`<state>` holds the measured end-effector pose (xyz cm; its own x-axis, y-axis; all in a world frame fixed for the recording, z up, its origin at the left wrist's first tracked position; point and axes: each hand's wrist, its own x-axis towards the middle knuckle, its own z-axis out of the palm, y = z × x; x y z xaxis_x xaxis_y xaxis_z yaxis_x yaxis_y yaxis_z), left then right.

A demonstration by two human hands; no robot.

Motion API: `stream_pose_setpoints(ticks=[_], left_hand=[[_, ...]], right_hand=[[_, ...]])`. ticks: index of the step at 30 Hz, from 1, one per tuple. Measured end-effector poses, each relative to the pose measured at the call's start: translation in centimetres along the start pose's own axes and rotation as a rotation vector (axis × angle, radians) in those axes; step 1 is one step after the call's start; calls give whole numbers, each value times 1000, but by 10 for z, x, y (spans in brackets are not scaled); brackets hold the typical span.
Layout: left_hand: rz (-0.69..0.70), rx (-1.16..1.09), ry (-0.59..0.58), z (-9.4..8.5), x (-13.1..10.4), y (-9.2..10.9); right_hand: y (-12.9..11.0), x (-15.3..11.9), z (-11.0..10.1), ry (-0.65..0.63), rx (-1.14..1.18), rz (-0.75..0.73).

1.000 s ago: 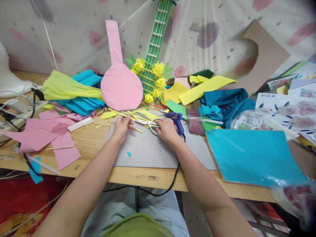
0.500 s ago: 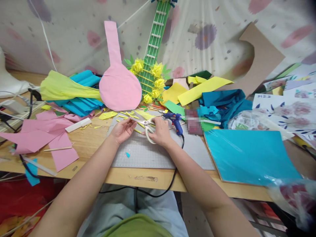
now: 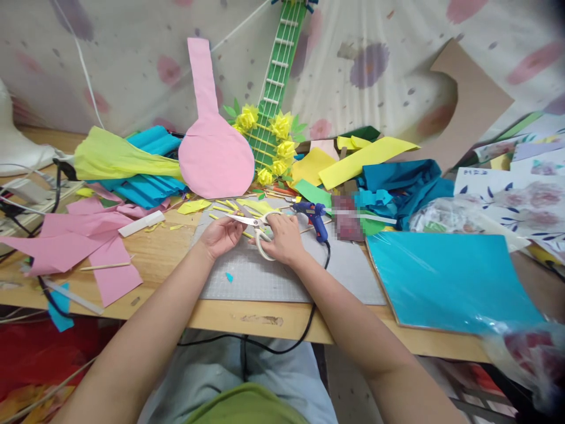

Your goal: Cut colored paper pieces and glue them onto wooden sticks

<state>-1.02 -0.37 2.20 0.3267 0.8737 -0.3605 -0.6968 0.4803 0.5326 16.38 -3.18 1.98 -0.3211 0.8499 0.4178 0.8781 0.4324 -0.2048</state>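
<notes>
Nearest to the person, a black cable [image 3: 282, 344] droops below the edge of the wooden surface [image 3: 247, 312]. On it lies a grey cutting mat [image 3: 273, 274], and both hands work over its far half. The right hand [image 3: 285, 238] is closed around the pale handles of a pair of scissors [image 3: 256, 227], whose blades point left and stand slightly parted. The left hand [image 3: 219, 235] sits just beside it with fingers curled, their tips at the blades; whether it pinches one of the thin yellow strips [image 3: 229, 207] scattered there, I cannot tell. A blue glue gun [image 3: 314, 215] lies just right of the right hand. Further right rests a large teal sheet [image 3: 450, 280]; to the left, pink paper offcuts [image 3: 88, 235] spread over the wood. Beyond the hands, a pink paddle-shaped cutout [image 3: 214, 153] leans beside a green paper guitar [image 3: 273, 88] trimmed with yellow paper flowers [image 3: 282, 126], against a flowered cloth [image 3: 132, 59].
</notes>
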Motion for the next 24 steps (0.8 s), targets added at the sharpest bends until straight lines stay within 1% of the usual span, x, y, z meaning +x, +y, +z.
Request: stream_pose_setpoints(ticks=[6, 14, 16, 20, 22, 24], left_hand=[[-28, 16, 31, 3, -2, 1], [-17, -11, 74, 5, -4, 1], [-14, -22, 61, 5, -4, 1], [-5, -40, -5, 4, -3, 1], [1, -54, -9, 4, -3, 2], [2, -67, -13, 4, -3, 2]], right_hand=[[0, 0, 2, -30, 4, 8], [0, 1, 0, -59, -38, 11], [2, 1, 1, -73, -58, 30], [7, 1, 0, -92, -72, 115], [9, 1, -1, -80, -35, 106], [11, 2, -2, -70, 5, 67]])
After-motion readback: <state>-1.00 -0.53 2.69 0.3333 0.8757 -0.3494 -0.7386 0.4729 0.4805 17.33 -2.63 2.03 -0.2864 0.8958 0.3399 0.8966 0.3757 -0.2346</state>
